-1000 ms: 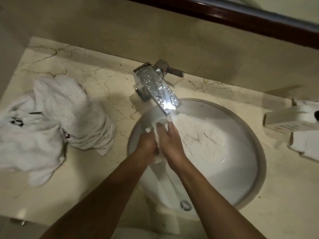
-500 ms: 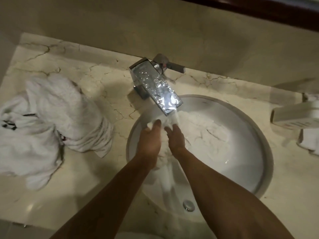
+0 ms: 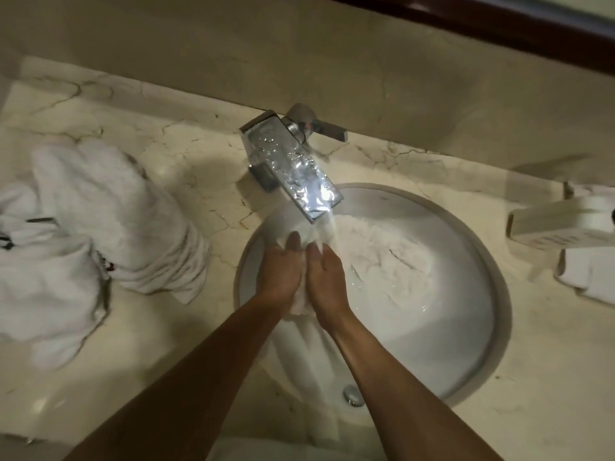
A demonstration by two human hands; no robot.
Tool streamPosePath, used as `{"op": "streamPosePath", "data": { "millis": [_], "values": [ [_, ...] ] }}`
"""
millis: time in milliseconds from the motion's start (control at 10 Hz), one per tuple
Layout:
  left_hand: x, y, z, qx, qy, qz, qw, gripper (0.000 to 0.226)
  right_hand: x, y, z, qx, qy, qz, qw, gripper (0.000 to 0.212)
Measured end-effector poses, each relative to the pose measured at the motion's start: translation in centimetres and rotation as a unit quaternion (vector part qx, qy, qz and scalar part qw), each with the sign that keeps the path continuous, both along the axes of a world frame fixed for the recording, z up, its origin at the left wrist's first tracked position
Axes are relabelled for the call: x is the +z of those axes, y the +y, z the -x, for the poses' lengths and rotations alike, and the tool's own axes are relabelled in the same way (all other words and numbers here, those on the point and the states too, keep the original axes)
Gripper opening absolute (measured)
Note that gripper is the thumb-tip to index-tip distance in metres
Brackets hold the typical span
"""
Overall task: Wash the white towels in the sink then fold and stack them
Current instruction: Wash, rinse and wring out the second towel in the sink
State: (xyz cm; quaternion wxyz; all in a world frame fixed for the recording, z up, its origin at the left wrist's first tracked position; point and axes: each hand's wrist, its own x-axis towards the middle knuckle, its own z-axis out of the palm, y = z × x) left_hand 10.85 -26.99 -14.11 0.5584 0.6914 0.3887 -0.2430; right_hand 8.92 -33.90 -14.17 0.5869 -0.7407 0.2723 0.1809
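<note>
A wet white towel [image 3: 382, 261] lies in the round white sink [image 3: 479, 344], spread across its far half. My left hand [image 3: 283, 274] and my right hand [image 3: 327, 281] are side by side in the basin under the chrome tap [image 3: 293, 168]. Both grip a bunched fold of that towel between them, and towel shows past the fingertips and below the wrists. Water runs from the spout onto the cloth just beyond my fingers. A heap of white towels [image 3: 93, 234] lies on the marble counter [image 3: 199, 168] left of the sink.
The tap lever [image 3: 327, 128] points right against the beige wall. A white box-like holder [image 3: 562, 224] stands at the right edge with a folded white cloth [image 3: 592, 274] under it. The overflow drain [image 3: 352, 395] sits at the sink's near wall.
Both hands have rubbed the towel fold back and forth under the running water, staying close together. The view has shifted slightly; the heap on the counter has not moved.
</note>
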Motion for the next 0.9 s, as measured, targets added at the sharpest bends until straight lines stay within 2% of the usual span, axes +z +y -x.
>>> {"op": "streamPosePath", "data": {
  "millis": [100, 200, 300, 400, 500, 600, 700, 800, 900],
  "values": [
    [-0.3, -0.5, 1.8, -0.021, -0.006, -0.027, 0.999, 0.072, -2.2, -0.6, -0.7, 0.003, 0.058, -0.060, 0.997, 0.035],
    [-0.9, -0.6, 1.3, -0.002, -0.035, -0.072, 0.997, 0.063, -2.4, -0.1, -1.2, -0.019, 0.088, -0.126, 0.988, 0.035],
    [-0.7, 0.3, -1.0, 0.063, -0.062, -0.086, 0.992, 0.051, -1.7, 0.3, -1.1, -0.037, 0.092, -0.126, 0.987, 0.030],
    [-1.3, 0.2, -1.9, 0.071, -0.036, -0.068, 0.994, 0.050, 0.6, -0.4, -0.1, -0.032, 0.116, -0.150, 0.981, 0.022],
    [-1.2, -0.5, -0.5, 0.043, 0.017, -0.023, 0.999, 0.054, -0.2, -1.3, -0.3, -0.024, 0.075, -0.102, 0.992, 0.027],
    [0.5, -0.5, 1.8, 0.022, 0.067, 0.044, 0.996, 0.081, -1.3, -1.1, -1.5, -0.052, 0.062, -0.075, 0.994, 0.033],
    [1.2, 0.7, 3.7, 0.028, 0.070, 0.153, 0.985, 0.075, -1.1, -1.4, -2.2, -0.080, 0.094, -0.112, 0.986, 0.025],
    [1.3, 1.6, 4.3, 0.173, 0.043, 0.265, 0.947, 0.046, 0.0, -3.1, -2.2, -0.096, 0.087, -0.190, 0.973, 0.023],
    [0.9, 2.3, 4.2, 0.286, -0.016, 0.391, 0.875, 0.048, 1.1, -6.0, -1.2, -0.123, 0.136, -0.336, 0.924, 0.042]
  ]
}}
